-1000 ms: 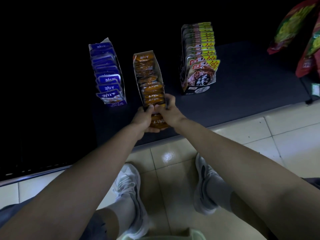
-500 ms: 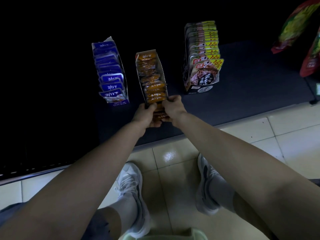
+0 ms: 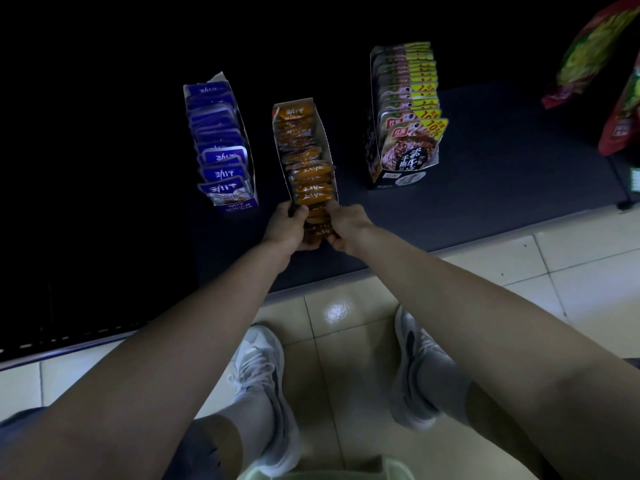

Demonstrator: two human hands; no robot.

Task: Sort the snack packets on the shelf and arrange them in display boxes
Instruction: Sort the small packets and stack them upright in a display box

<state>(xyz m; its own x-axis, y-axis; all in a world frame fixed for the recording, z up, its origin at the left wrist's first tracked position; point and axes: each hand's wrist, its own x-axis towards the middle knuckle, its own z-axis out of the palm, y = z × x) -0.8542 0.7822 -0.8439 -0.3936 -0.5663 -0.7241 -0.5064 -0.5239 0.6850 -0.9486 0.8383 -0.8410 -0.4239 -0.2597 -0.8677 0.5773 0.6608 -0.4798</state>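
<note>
Three display boxes stand on a low dark shelf (image 3: 485, 202). The middle one is a narrow orange box (image 3: 320, 133) packed with several orange snack packets (image 3: 308, 174). My left hand (image 3: 289, 226) and my right hand (image 3: 346, 225) grip the box's front end from either side, pressing the front packets together between them. To the left stands a blue box (image 3: 242, 206) full of blue packets (image 3: 221, 161). To the right stands a taller dark box (image 3: 398, 178) holding packets with yellow corners (image 3: 412, 143).
Red and yellow snack bags (image 3: 595, 53) hang at the top right. The shelf's left part is too dark to read. Pale floor tiles (image 3: 519, 258) lie below the shelf edge, with my two white shoes (image 3: 415, 368) on them. A pale green rim (image 3: 329, 472) shows at the bottom.
Both hands have slid slightly up the front of the orange box, squeezing the front packets closer together. The other two boxes have not moved.
</note>
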